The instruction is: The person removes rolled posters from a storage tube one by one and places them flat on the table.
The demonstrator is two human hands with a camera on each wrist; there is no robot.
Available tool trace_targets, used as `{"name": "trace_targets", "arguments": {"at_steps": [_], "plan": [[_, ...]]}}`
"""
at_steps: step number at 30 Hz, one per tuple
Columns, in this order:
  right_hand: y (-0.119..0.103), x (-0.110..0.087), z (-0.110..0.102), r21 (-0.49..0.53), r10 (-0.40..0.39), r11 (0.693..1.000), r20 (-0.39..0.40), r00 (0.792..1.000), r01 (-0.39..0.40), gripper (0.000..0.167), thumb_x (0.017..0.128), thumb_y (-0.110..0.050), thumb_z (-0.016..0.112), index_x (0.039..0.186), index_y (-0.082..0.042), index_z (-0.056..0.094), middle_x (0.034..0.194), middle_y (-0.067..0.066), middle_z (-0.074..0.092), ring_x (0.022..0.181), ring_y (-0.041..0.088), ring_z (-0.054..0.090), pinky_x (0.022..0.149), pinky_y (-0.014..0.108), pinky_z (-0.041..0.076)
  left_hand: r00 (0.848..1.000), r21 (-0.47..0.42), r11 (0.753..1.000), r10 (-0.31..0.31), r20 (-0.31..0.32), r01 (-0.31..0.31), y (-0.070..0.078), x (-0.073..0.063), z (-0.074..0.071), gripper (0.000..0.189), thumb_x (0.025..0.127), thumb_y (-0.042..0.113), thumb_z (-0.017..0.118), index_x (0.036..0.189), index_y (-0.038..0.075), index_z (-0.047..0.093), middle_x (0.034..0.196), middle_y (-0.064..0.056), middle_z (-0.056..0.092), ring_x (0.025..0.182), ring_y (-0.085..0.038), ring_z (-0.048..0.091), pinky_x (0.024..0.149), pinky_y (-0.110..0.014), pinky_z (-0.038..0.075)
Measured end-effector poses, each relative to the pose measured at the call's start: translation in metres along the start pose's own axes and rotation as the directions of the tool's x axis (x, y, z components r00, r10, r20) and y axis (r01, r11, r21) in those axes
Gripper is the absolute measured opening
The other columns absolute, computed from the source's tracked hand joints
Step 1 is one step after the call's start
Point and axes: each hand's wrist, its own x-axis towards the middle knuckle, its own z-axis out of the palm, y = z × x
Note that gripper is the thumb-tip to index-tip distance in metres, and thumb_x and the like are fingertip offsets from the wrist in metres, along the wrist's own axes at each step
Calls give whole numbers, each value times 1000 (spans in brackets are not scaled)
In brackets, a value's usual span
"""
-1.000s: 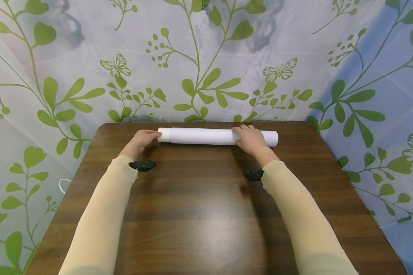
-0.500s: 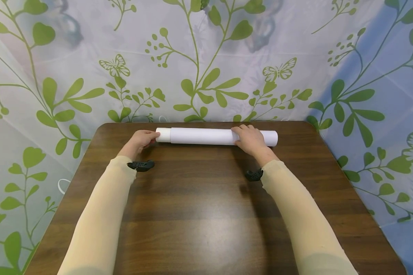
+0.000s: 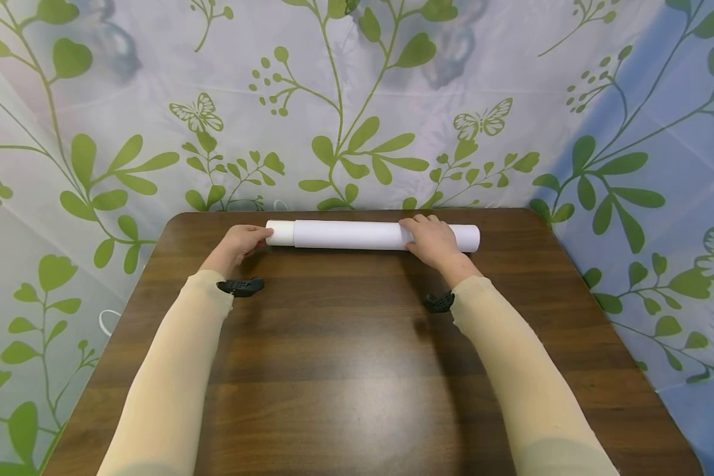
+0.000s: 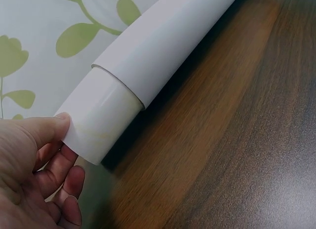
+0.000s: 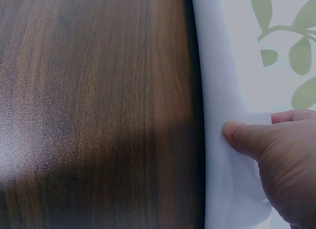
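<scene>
Along the far edge of the brown table point(image 3: 333, 357) lies a white roll point(image 3: 351, 235), nearly parallel to that edge. At its end toward the table's left side, a short length of a creamier, narrower tube point(image 3: 282, 233) sticks out from inside it. There, near the table's far left corner, the left hand point(image 3: 240, 242) pinches the tube's end, thumb on its outer surface (whether the forefinger is inside the opening or beneath it, I cannot tell) and the other fingers bent below. Toward the table's far right corner, the right hand point(image 3: 433, 240) grips the roll from above, just short of its other end, the thumb on the side nearer the table's middle and the fingers reaching over the far side, mostly hidden in the right wrist view. Cream sleeves point(image 3: 166, 377) stretch over the table from its near side, with a black device point(image 3: 240, 287) at each cuff. Behind the table's far edge is a pale cloth point(image 3: 226, 73) printed with green leaves and butterflies.
</scene>
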Motion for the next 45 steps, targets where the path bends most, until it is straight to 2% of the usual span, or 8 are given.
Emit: {"name": "trace_targets", "arguments": {"at_steps": [9, 12, 16, 23, 30, 40, 45], "plan": [[-1, -1, -2, -1, 5, 1000, -2, 1000, -5, 60, 93, -26, 78, 147, -15, 54, 143, 12, 56, 128, 40, 48, 105, 58, 39, 999, 11, 999, -30, -13, 31, -2, -1, -4, 54, 102, 38, 65, 139, 0, 60, 104, -6, 60, 102, -29, 49, 82, -33, 41], [-1, -1, -1, -2, 4, 1000, -2, 1000, -4, 60, 93, -26, 78, 147, -15, 54, 143, 13, 55, 128, 40, 48, 105, 58, 39, 1000, 13, 1000, -21, -14, 21, -3, -1, -6, 52, 102, 38, 64, 138, 0, 61, 105, -9, 60, 100, -31, 48, 79, -33, 40], [-1, -2, -2, -4, 4, 1000, -3, 1000, -4, 59, 94, -26, 78, 147, -15, 54, 143, 13, 55, 129, 41, 48, 106, 58, 39, 1000, 13, 1000, -7, -8, 7, -4, -1, -8, 51, 103, 37, 63, 138, 0, 61, 111, -14, 60, 103, -33, 48, 81, -34, 41], [-1, -1, -1, -5, 6, 1000, -2, 1000, -6, 59, 94, -26, 78, 147, -16, 54, 143, 12, 55, 129, 41, 47, 106, 58, 39, 1000, 10, 1000, -13, -9, 13, -5, -2, -11, 54, 103, 38, 63, 141, 0, 58, 118, -15, 59, 108, -32, 48, 88, -36, 41], [-1, -1, -1, -1, 6, 1000, -5, 1000, -6, 59, 94, -26, 78, 147, -16, 54, 142, 12, 56, 129, 41, 48, 106, 58, 39, 1000, 18, 1000, 7, -12, -7, -9, -3, -16, 54, 104, 37, 62, 141, -2, 58, 117, -15, 59, 111, -32, 49, 84, -34, 41], [-2, 0, -1, -8, -3, 1000, -5, 1000, 3, 60, 94, -27, 78, 148, -15, 54, 143, 12, 55, 128, 40, 48, 104, 58, 40, 1000, 16, 1000, 11, -27, -11, -10, -6, -20, 53, 103, 36, 62, 140, -2, 59, 106, -11, 61, 104, -32, 49, 75, -30, 40], [-1, 0, -1, -8, -3, 1000, -14, 1000, 3, 60, 93, -27, 78, 147, -15, 54, 143, 12, 56, 127, 40, 49, 104, 58, 40, 999, 9, 1000, 4, -33, -4, -10, -6, -22, 54, 104, 36, 62, 141, -2, 58, 113, -16, 60, 106, -33, 49, 77, -31, 40]]}}
